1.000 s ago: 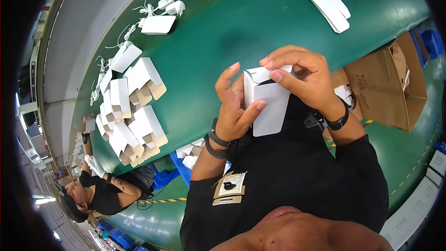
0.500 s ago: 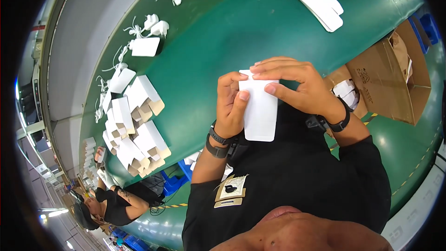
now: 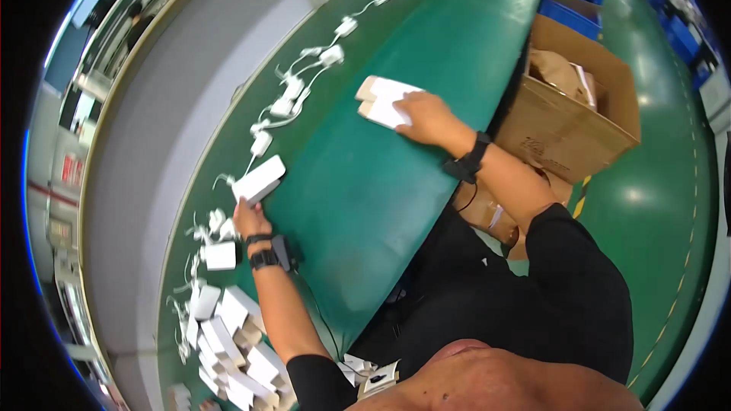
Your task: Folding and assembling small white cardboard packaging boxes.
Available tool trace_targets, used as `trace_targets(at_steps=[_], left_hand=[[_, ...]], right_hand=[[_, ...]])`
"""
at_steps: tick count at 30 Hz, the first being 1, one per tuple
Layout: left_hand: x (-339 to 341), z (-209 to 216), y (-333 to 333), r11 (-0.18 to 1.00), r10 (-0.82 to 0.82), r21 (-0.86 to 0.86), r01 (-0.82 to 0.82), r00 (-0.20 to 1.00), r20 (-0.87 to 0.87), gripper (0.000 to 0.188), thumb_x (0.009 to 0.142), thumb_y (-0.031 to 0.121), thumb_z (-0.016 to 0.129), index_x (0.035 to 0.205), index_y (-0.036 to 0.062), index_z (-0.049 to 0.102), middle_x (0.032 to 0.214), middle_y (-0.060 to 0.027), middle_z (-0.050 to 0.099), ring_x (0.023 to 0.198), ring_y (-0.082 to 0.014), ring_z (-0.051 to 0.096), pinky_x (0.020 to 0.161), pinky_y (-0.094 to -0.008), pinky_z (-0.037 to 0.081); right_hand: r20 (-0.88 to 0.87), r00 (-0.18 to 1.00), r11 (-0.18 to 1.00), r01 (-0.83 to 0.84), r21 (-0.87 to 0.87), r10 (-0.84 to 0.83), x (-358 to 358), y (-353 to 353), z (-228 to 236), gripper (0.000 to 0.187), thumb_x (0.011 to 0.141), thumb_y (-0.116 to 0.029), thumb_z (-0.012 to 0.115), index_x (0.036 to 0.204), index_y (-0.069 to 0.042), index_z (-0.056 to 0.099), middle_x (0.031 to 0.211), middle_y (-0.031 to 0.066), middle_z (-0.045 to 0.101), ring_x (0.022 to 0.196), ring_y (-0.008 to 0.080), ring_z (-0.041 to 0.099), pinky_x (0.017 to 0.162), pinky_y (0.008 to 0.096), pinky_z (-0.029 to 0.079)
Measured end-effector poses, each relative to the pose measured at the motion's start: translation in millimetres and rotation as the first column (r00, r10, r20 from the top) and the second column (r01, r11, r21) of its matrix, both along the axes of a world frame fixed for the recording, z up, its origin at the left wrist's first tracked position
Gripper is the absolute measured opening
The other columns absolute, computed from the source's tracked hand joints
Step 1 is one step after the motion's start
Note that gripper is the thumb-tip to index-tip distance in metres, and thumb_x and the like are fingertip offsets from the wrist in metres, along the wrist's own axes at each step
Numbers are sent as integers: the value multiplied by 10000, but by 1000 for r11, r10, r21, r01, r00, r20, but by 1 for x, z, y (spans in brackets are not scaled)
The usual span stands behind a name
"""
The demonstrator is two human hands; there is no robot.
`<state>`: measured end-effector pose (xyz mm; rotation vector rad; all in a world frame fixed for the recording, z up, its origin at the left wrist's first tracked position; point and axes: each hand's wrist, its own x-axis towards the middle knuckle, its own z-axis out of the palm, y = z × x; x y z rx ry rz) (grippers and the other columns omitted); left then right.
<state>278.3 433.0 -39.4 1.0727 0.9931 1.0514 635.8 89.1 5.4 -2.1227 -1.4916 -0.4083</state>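
On the left, among the corded plugs, my left hand (image 3: 250, 219) has its fingers closed on the near end of a white carton box (image 3: 263, 176). The box is folded into shape and rests at the belt's far side. My right hand (image 3: 428, 118) reaches out to a flattened white carton (image 3: 387, 99) lying on the green surface. Its thumb and fingers grip the carton's right end, and brown inner flaps show at the other end. Parts of the right fingers are hidden behind the hand.
White power adapters with cords (image 3: 332, 55) line the far edge of the green work surface (image 3: 354, 209). Several white cartons (image 3: 247, 350) are piled at lower left. A large brown cardboard box (image 3: 563, 118) stands on the right, with blue crates (image 3: 567, 11) beyond it.
The view has swung round. My hands have parted: the white box they both held is now at the left in my left hand, and my right hand has taken hold of the flattened carton.
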Motion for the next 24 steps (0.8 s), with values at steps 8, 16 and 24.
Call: trace_targets(at_steps=[8, 16, 24], left_hand=[[38, 84, -191, 963, -226, 164, 214, 972, 58, 607, 964, 429, 545, 1408, 50, 377, 1349, -122, 489, 1180, -236, 497, 1019, -402, 392], [30, 96, -302, 890, -455, 191, 413, 811, 367, 943, 850, 511, 667, 1498, 16, 194, 1448, -220, 399, 1276, -305, 476, 1057, -443, 392], [-9, 85, -321, 669, -741, 180, 721, 628, 236, 977, 856, 544, 637, 1516, 41, 122, 1383, -218, 456, 1197, -333, 543, 995, -436, 460]], right_hand=[[-51, 999, 967, 18, 255, -5, -45, -22, 55, 154, 875, -142, 611, 931, -14, 675, 928, 157, 699, 807, 330, 678, 705, 406, 551], [-291, 683, 715, -490, 499, 671, -198, -45, 73, 165, 882, -150, 662, 995, -33, 634, 932, 120, 700, 783, 290, 686, 680, 346, 554], [-754, 487, 702, -710, -48, 441, -138, -44, 136, 321, 852, -238, 738, 1039, -53, 554, 830, 89, 680, 679, 199, 671, 629, 304, 533]])
